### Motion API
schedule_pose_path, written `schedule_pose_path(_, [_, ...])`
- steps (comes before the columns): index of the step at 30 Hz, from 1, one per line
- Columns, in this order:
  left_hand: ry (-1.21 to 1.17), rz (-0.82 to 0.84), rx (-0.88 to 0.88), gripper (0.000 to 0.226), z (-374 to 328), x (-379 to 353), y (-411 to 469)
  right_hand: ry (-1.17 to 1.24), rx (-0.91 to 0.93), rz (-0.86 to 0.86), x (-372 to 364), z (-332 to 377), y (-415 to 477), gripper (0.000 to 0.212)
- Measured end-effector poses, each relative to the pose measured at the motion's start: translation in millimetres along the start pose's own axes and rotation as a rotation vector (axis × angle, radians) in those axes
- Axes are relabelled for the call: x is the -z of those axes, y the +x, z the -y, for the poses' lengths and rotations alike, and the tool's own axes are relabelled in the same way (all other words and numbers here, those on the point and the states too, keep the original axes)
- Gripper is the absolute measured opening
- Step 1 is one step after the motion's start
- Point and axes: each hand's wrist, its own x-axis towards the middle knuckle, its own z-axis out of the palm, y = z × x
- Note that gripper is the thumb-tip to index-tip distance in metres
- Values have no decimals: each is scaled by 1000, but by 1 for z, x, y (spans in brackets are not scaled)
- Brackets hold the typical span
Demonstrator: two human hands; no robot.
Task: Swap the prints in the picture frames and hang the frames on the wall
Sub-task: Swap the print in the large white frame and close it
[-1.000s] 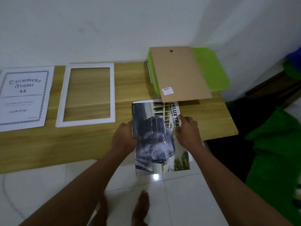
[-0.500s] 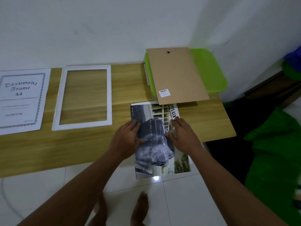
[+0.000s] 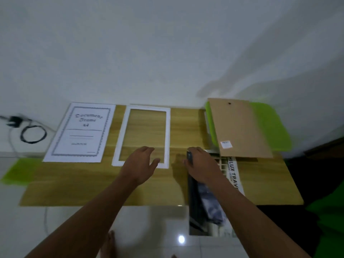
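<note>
**Left hand quits the print for the frame**

While my right hand (image 3: 202,165) pinches the top left corner of the car print (image 3: 208,202), my left hand (image 3: 140,165) has let go of it and now hovers open, empty, over the frame's (image 3: 119,146) lower edge. The print lies on the table (image 3: 83,183), its lower half hanging past the front edge. I judge it goes into that frame next. I count one white frame, two prints with the document sheet (image 3: 80,133) at the left, and one backing board (image 3: 240,127) on a green tray (image 3: 271,127).
</note>
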Motion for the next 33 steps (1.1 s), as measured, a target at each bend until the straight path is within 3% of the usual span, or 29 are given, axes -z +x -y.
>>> schedule_pose_path(13, [-54, -44, 257, 55, 223, 95, 15, 77, 30, 75, -70, 220, 118, 46])
schedule_pose_path(18, [-25, -21, 354, 61, 296, 102, 27, 100, -49, 146, -118, 274, 158, 26])
schedule_pose_path(26, [-60, -12, 472, 72, 341, 98, 37, -8, -261, 94, -162, 307, 185, 59])
schedule_pose_path(29, [-105, -17, 506, 73, 343, 98, 43, 46, -297, 32, -168, 309, 187, 57])
schedule_pose_path(33, [-164, -9, 548, 86, 346, 101, 44, 299, -384, -39, -168, 309, 193, 39])
